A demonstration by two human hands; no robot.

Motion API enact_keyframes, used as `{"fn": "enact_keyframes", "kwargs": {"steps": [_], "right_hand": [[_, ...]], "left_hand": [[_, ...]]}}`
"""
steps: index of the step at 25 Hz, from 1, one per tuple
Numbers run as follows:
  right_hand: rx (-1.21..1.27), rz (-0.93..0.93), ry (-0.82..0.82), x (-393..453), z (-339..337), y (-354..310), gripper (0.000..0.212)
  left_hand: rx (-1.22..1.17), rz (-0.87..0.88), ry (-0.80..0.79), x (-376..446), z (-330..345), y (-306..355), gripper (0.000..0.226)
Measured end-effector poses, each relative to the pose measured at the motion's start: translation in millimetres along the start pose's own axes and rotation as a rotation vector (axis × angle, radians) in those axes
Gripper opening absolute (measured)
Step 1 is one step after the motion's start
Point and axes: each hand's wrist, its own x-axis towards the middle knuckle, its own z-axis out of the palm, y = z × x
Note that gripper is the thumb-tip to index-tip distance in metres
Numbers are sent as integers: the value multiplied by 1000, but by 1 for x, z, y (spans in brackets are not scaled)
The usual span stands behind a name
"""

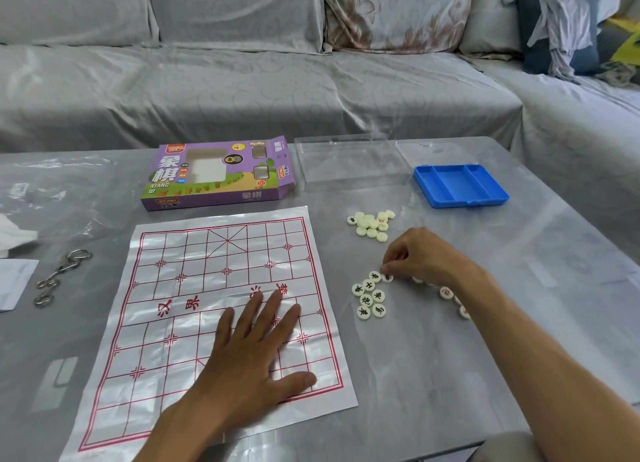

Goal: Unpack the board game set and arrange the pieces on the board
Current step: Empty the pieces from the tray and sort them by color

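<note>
Right of centre, right hand (pixel 420 254) pinches a piece (pixel 387 277), hiding others; left hand (pixel 258 351) flat on board (pixel 166 323). Box (pixel 214 174) reads "XIANG QI".

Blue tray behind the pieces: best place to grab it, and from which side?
Pinch the blue tray by its right outer wall, coming from the right. It lies flat and open side up, so the thin raised rim is the only hold. The clear lid crowds its left side; the right stands free.
</note>
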Motion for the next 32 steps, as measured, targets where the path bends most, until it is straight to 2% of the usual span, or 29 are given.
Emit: {"fn": "enact_keyframes", "kwargs": {"steps": [2,3,6,7,9,10,17,20,23,28,32], "right_hand": [[-18,-19,-90,-3,0,-8,4],[-9,-21,-63,-4,1,-10,6],[6,-15,269,6,7,-6,5],[-18,-1,334,11,11,-4,16],[-100,21,312,20,20,-1,32],[-148,15,294,23,24,-1,33],[-192,101,381,30,25,7,19],[-29,135,385,27,22,12,27],[183,152,337,21,14,16,26],[27,131,389,16,14,17,11],[-30,24,272,14,13,11,6]], "left_hand": [[6,1,0,0,0,0,92],[8,2,1,0,0,0,92],[0,-2,9,0,0,-1,93],[1,-3,8,0,0,-1,92],[-2,-2,9,0,0,0,91],[-7,0,11,0,0,0,91],[-21,8,22,1,2,-2,93],[-15,4,17,0,1,-1,93],[-15,6,15,0,1,-2,92],[-20,8,20,0,1,-2,94],[-3,5,14,0,0,-1,95]]}}
